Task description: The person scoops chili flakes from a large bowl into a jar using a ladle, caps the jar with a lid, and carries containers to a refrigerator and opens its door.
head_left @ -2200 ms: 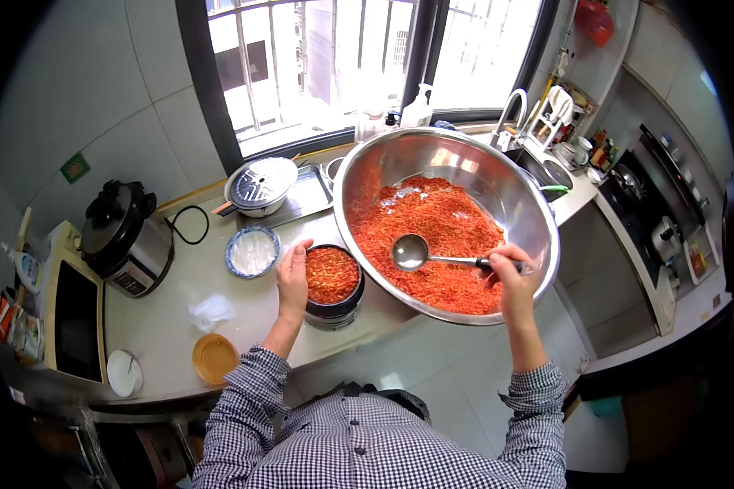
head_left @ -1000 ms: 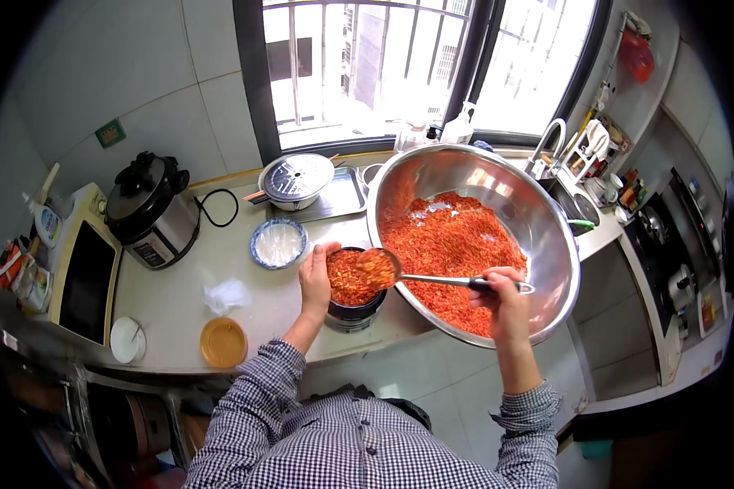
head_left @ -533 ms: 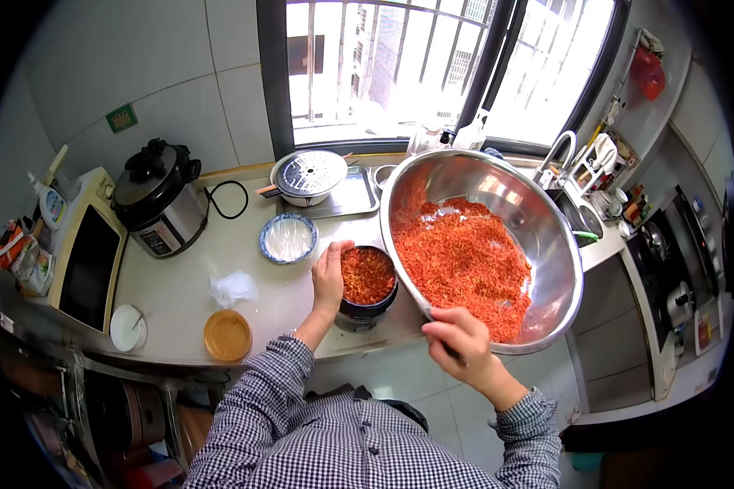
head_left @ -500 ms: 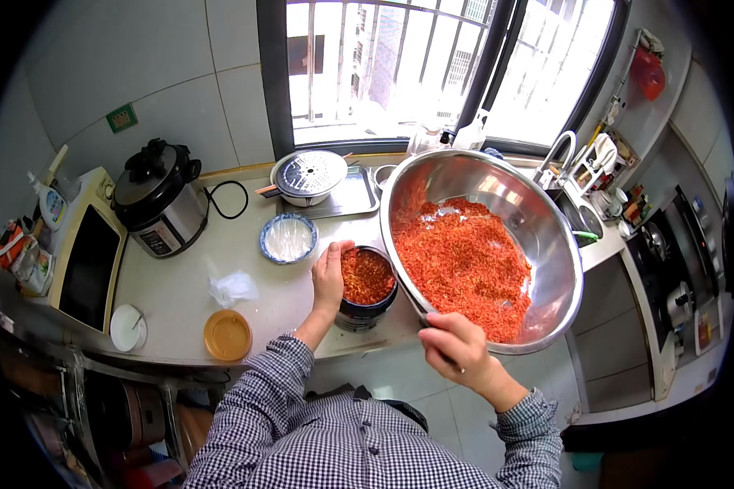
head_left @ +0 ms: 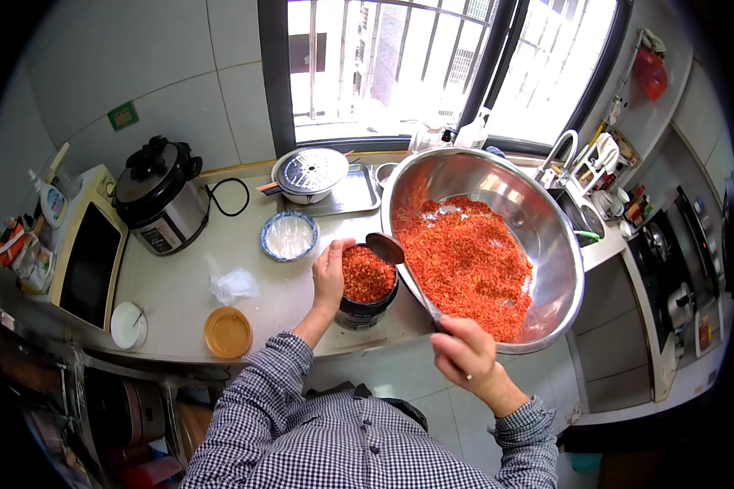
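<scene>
My left hand [head_left: 329,279] rests against the left side of a dark jar [head_left: 365,315], its fingers stretched along the rim. Chopped red chili [head_left: 368,275] fills the jar to about its top. In my right hand [head_left: 470,355] is the handle of a metal ladle [head_left: 386,248]; its bowl is over the jar's upper right rim with the rounded underside up. A big steel basin [head_left: 564,308], right of the jar, holds a wide heap of chopped red chili [head_left: 465,265].
Left on the counter are a blue-rimmed bowl [head_left: 289,236], a plastic bag [head_left: 234,286], an amber lid [head_left: 228,332], and a white cup [head_left: 129,327]. Behind stand a lidded pot [head_left: 311,174], a tray [head_left: 357,192] and a pressure cooker [head_left: 161,198]. A microwave [head_left: 86,253] is far left.
The ladle went from the basin to the jar and tipped chili in; its bowl has since risen into view, turned over. My left hand has stayed at the jar. The view has shifted.
</scene>
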### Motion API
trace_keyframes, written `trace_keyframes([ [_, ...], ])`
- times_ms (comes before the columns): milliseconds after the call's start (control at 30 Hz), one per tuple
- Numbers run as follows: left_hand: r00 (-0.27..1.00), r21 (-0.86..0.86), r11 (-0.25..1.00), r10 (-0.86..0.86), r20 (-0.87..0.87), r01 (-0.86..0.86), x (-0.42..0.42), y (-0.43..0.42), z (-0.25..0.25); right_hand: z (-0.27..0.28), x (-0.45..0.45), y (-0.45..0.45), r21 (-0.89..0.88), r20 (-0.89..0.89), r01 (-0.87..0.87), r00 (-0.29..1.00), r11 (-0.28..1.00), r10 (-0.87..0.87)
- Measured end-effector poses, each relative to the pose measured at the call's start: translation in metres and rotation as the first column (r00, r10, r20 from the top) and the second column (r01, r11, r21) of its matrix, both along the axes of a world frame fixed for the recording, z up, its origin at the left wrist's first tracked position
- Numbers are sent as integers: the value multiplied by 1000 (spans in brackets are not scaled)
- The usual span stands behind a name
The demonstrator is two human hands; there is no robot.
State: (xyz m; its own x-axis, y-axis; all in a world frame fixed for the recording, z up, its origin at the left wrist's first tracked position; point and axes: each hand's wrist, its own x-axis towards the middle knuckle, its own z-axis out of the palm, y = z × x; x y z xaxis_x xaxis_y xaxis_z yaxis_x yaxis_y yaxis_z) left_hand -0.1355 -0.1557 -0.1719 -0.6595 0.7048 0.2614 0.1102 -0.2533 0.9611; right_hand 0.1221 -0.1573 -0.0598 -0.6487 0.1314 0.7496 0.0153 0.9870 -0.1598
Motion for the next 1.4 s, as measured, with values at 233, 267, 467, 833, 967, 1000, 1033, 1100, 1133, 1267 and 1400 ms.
trace_keyframes([
  [233, 999, -4, 1000, 14, -40, -14, 2, -1, 4, 6, -9, 21, -956, -233, -122, 870, 267, -435],
  [267, 999, -7, 1000, 13, -40, -14, 2, -1, 4, 6, -11, 30, -973, -217, -149, 852, 177, -477],
  [467, 1000, -14, 1000, 7, -12, -7, 3, -2, 6, 15, -18, 43, -984, -119, -58, 920, 170, -374],
  [833, 999, -12, 1000, -2, -48, 2, -1, 0, -1, 6, -21, 34, -957, -178, -79, 920, 279, -350],
  [967, 983, -42, 999, -23, -185, 16, -5, -3, -3, 13, -16, 36, -969, -175, -88, 905, 231, -388],
  [1000, 968, -47, 999, -22, -249, 11, -5, -3, -1, 13, -15, 37, -975, -166, -91, 904, 203, -394],
  [1033, 964, -49, 998, -39, -262, 27, -4, -5, 1, 12, -14, 38, -978, -153, -81, 908, 194, -390],
  [1100, 957, -58, 997, -69, -283, 54, -2, -11, 3, 7, -12, 40, -983, -122, -60, 918, 171, -379],
  [1133, 947, -53, 997, -72, -312, 58, -2, -13, 1, 6, -12, 38, -984, -110, -48, 921, 172, -373],
  [1267, 871, -20, 996, -85, -484, 86, -2, -19, -2, 2, -11, 35, -976, -154, -83, 916, 201, -371],
  [1400, 693, -25, 997, -70, -717, 75, 0, -33, 7, 1, -3, 36, -962, -264, -197, 848, 189, -459],
])
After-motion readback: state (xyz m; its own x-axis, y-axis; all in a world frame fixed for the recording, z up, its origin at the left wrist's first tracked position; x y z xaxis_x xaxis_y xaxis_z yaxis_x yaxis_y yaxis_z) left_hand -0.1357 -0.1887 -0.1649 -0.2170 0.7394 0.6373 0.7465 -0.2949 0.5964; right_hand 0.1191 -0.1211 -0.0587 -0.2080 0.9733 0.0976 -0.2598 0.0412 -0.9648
